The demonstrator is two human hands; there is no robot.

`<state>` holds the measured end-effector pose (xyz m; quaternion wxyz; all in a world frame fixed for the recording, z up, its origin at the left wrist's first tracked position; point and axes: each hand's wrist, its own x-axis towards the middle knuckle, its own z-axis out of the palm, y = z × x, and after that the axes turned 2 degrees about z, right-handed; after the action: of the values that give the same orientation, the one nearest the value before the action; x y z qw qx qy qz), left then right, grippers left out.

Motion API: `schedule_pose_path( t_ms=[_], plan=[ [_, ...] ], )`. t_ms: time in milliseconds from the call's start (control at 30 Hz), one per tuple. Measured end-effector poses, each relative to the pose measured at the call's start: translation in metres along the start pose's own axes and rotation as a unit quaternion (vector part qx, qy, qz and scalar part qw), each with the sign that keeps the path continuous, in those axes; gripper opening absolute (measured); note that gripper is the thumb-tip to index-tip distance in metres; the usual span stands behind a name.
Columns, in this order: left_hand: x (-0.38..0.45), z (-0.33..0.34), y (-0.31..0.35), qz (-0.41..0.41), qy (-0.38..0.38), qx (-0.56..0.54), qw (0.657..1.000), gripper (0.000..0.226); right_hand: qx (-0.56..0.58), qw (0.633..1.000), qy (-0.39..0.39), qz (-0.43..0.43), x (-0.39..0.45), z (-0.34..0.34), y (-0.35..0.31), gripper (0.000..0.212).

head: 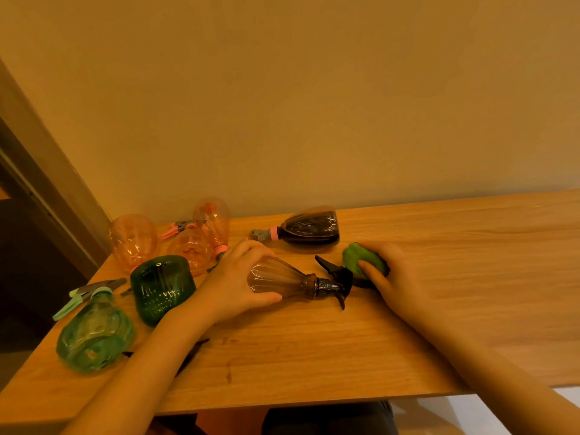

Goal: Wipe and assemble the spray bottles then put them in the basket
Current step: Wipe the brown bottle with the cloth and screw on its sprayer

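Observation:
A clear brownish spray bottle [284, 281] with a black trigger head [337, 279] lies on its side on the wooden table [439, 324]. My left hand [241, 277] grips its body. My right hand [389, 277] presses a crumpled green cloth [361, 260] onto the table just right of the trigger head. A dark bottle [310, 229] with a pink collar lies behind them. Several pink bottles [201, 237] and two green bottles [161, 288] lie at the left. No basket is in view.
A loose green trigger head [89, 295] lies near the table's left edge beside the light green bottle [95, 335]. A thin dark tube [194, 350] lies under my left forearm. The wall [314, 105] runs along the table's back edge.

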<state>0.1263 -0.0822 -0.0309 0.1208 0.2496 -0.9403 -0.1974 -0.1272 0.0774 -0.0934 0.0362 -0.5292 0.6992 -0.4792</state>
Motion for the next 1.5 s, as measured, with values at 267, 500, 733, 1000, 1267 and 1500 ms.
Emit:
schedule_pose_path(
  t_ms=[267, 500, 733, 1000, 1267, 1500],
  plan=[
    [0.004, -0.005, -0.002, -0.002, -0.025, 0.009, 1.0, 0.072, -0.085, 0.979, -0.163, -0.085, 0.026, 0.033, -0.016, 0.039],
    [0.008, -0.005, -0.004, -0.004, -0.029, -0.008, 1.0, 0.07, -0.082, 0.976, -0.188, -0.079, 0.023, 0.017, -0.006, 0.038],
    [0.01, -0.004, -0.005, 0.002, -0.025, -0.006, 1.0, 0.061, -0.086, 0.979, -0.174, -0.064, 0.007, 0.005, 0.005, 0.039],
    [0.01, -0.003, -0.007, 0.007, -0.027, 0.003, 1.0, 0.063, -0.108, 0.984, -0.14, -0.006, 0.004, -0.013, 0.015, 0.037],
    [0.01, -0.005, -0.006, 0.009, -0.026, 0.011, 1.0, 0.066, -0.11, 0.973, -0.186, -0.078, 0.024, 0.027, -0.011, 0.045],
    [0.011, -0.004, -0.006, 0.002, -0.019, 0.007, 1.0, 0.065, -0.086, 0.972, -0.205, -0.071, 0.024, 0.019, -0.009, 0.041]
  ],
)
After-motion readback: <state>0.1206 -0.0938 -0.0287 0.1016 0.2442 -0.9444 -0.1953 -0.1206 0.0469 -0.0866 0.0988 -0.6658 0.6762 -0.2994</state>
